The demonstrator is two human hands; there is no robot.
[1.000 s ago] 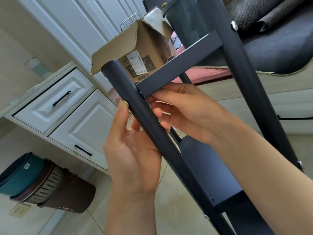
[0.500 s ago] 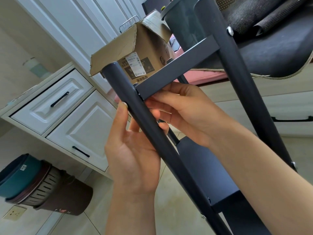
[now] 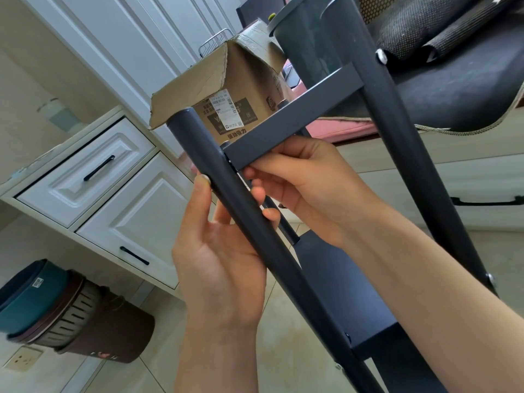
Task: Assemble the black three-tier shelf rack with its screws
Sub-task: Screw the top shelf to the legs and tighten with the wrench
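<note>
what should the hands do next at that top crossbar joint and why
Probably seat a screw there. The left hand grips the near pole, the right hand steadies the crossbar end against it, and a gap shows at that joint, while the far pole's screw is in.

Home room: white panelled drawers (image 3: 93, 171) w/ black handles, tiled floor (image 3: 286, 344), cardboard box (image 3: 226, 103), stacked bins (image 3: 65, 310).

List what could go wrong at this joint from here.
1. The left hand grips the near leg tube well below the joint; if that hold slips, the tube could swing off the crossbar.
2. The right hand fingers sit right where crossbar end meets tube, so they could get pinched as the parts close.
3. No screw head shows at this joint, unlike the far leg's screw; the holes may drift out of line.
</note>
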